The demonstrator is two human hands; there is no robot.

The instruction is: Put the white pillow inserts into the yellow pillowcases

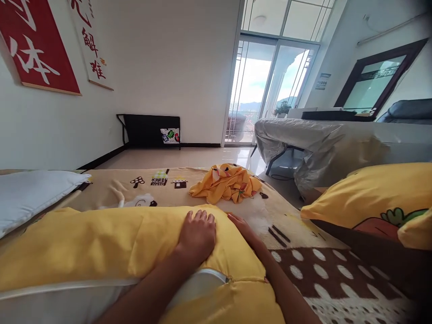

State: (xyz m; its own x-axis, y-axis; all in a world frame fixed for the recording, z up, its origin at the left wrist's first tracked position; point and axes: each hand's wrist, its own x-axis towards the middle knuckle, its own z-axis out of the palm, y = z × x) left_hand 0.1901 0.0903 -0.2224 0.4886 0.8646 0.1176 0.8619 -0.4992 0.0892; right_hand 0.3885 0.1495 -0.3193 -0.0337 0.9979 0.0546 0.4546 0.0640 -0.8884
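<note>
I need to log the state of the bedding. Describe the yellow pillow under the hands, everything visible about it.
The yellow pillow lies flat across the near edge of the patterned bed sheet, in a plain yellow fabric case that looks smooth and slightly creased. Along its near side the case gapes open at a zipper, showing the white inner pillow. The left hand rests palm down on its top, fingers spread; the right hand lies along its right end. A white pillow sits just beyond its left end.

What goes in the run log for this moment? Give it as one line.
left hand: flat on yellow pillow | right hand: at pillow's far edge | white insert: showing at opening | crumpled yellow cloth: beyond, on bed
</note>
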